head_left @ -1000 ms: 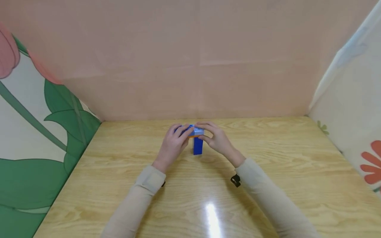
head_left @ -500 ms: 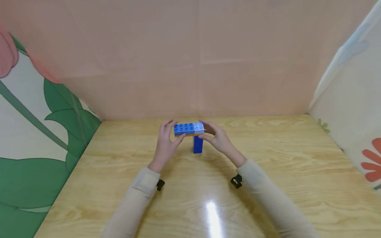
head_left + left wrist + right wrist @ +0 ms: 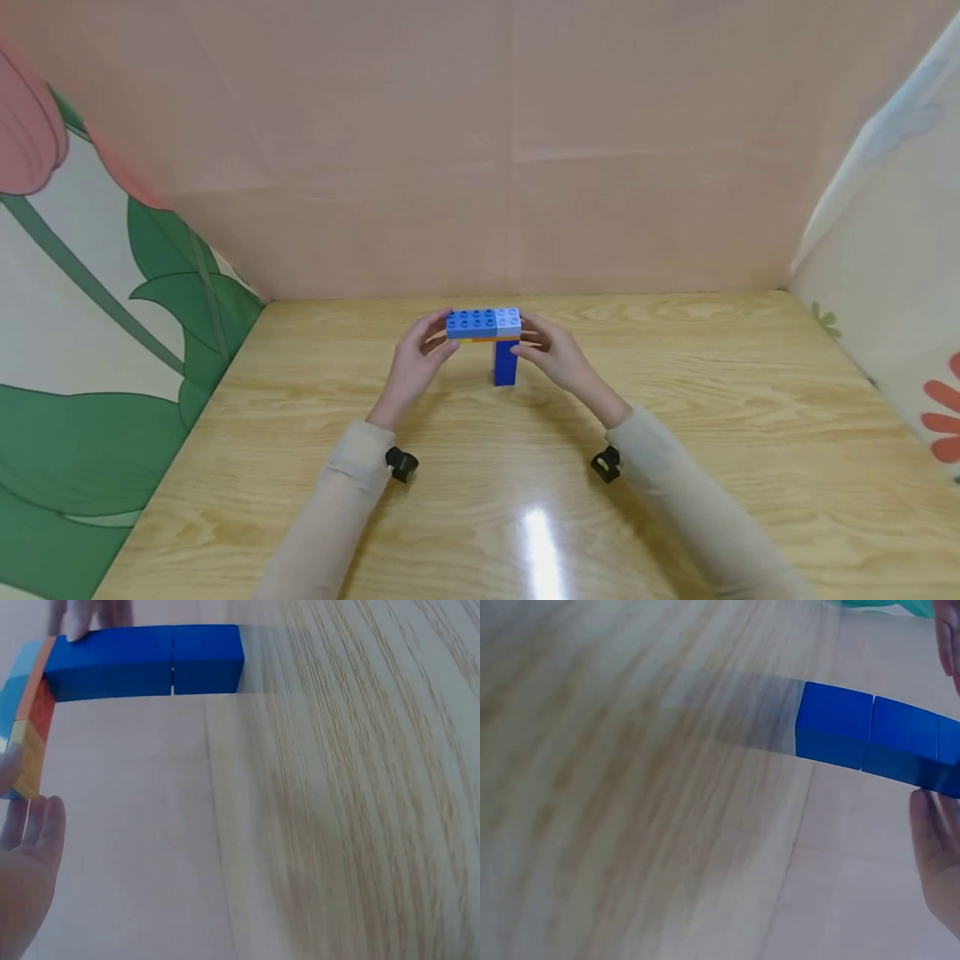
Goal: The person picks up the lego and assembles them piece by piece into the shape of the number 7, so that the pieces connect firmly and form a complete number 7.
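Observation:
A small brick build stands on the wooden table (image 3: 675, 433). It is a dark blue column (image 3: 505, 367) that carries a blue and light-blue top bar (image 3: 483, 322) with a thin orange and yellow layer under it. My left hand (image 3: 438, 337) is at the bar's left end with its fingers loosely spread; the left wrist view shows these fingers (image 3: 30, 855) straight beside the orange and yellow end (image 3: 34, 742). My right hand (image 3: 527, 343) is at the bar's right end, fingertips against it. The right wrist view shows the column (image 3: 870, 735) and straight fingers (image 3: 937, 855) beside it.
A pink backdrop (image 3: 480, 167) closes the far side of the table. Floral cloth walls stand at the left (image 3: 90, 333) and right (image 3: 885, 275). A glare spot (image 3: 536, 542) lies on the near table between my sleeves.
My hands covered the top bar a second ago. They have come off it and moved apart to its two ends, so the studs show. The build has stayed upright.

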